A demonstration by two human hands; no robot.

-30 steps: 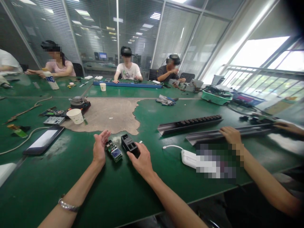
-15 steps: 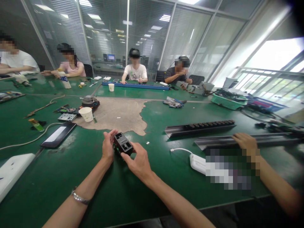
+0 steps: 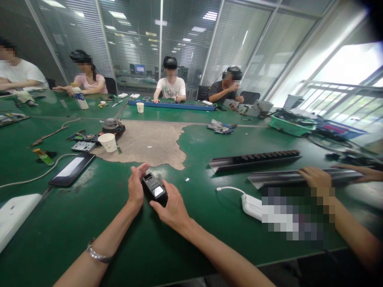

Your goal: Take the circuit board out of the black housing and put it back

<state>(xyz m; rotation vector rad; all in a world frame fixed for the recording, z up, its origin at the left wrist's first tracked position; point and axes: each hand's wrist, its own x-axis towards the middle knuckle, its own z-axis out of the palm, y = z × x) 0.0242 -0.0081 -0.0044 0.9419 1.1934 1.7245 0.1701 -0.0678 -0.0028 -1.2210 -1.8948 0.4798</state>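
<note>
A small black box-shaped device is between my hands, tilted above the green tabletop. Rectangular recesses and a bright whitish patch show on its grey-black upper face. My right hand grips its right side, thumb at the near end and fingers along the edge. Against the left side and far end rests my left hand, its fingers pointing forward and partly curled about the device; the thumb side is hard to make out. The device's underside is hidden.
A brown mat, a paper cup and a phone lie beyond and left. At right are a black metal channel, a white adapter and a co-worker's hand on another channel. Other people sit across the table.
The device has turned slightly in my hands, and a bright patch now shows on its near end. On the right, a co-worker's second hand has come onto the channel.
</note>
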